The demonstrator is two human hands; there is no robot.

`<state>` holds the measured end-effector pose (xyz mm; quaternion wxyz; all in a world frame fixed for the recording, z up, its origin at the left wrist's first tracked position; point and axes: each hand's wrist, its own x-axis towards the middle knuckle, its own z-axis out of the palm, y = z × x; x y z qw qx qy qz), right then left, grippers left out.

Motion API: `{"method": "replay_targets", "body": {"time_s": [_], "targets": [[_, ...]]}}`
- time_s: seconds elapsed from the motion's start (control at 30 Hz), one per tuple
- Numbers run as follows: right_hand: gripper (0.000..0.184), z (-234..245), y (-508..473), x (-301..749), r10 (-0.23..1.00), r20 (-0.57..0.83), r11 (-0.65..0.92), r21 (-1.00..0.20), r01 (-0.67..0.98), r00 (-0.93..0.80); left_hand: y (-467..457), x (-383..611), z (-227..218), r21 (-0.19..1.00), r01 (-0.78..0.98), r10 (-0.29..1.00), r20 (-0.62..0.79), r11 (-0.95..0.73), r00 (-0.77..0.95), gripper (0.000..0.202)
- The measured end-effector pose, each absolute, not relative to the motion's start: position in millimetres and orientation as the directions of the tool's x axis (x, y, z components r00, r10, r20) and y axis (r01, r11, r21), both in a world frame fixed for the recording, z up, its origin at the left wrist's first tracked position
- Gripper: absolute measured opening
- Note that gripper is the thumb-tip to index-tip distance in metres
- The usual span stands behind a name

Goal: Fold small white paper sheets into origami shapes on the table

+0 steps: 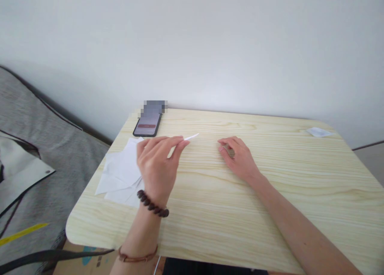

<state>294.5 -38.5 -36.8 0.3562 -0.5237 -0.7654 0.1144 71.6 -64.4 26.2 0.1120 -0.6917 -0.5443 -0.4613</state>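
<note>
My left hand (pixel 157 163) is raised a little above the light wooden table (pixel 270 187), its thumb and fingers pinched on a small folded white paper (pixel 192 137) whose point sticks out to the right. Under and left of that hand lie several loose white paper sheets (pixel 120 173). My right hand (pixel 238 157) rests on the table to the right, fingers curled loosely downward with nothing seen in them. A dark bead bracelet (pixel 153 205) and a brown cord are on my left wrist.
A dark phone (pixel 147 125) lies at the table's far left edge, its screen lit. A small crumpled white scrap (pixel 319 132) sits at the far right corner. A grey fabric bed or sofa (pixel 39 147) is left of the table; a white wall stands behind.
</note>
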Motion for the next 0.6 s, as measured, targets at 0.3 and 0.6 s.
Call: {"method": "replay_targets", "body": {"time_s": [0.3, 0.6], "targets": [[0.030, -32.3, -38.9, 296.2, 0.952, 0.305, 0.258, -0.734, 0.628, -0.035, -3.3, 124.4, -14.9, 0.516, 0.781, 0.935, 0.231, -0.351, 0.268, 0.027], [0.034, -24.7, -37.8, 298.3, 0.967, 0.252, 0.233, -0.796, 0.558, -0.043, -13.8, 119.5, -11.0, 0.715, 0.469, 0.832, 0.297, -0.519, 0.469, 0.026]]}}
